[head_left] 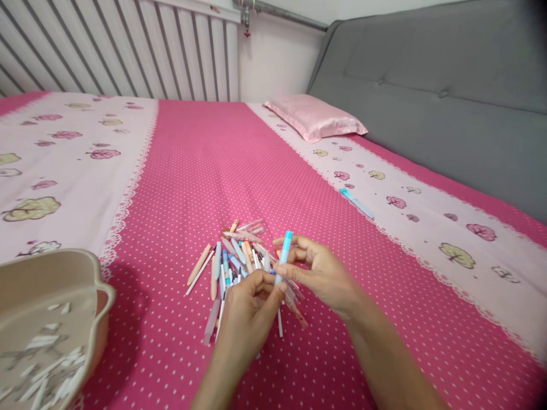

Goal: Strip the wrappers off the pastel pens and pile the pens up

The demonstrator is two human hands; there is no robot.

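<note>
A pen [283, 256] with a bright blue end and a pale body is held nearly upright between my two hands. My left hand [252, 310] is closed on its lower end with thumb and fingers. The thumb and fingers of my right hand [314, 267] pinch it higher up, below the bright blue end. Just behind and beneath my hands lies a loose pile of pen parts [239, 253], with peach, pale blue and clear barrels and thin white sticks. My left hand hides part of that pile.
At the lower left stands a beige basin [102, 302] with many small white pieces inside. A similar blue pen [356, 203] lies apart on the pink bedsheet [205, 154]. Farther back are a pink pillow [314, 117], a grey headboard [427, 74] and a white radiator [119, 51].
</note>
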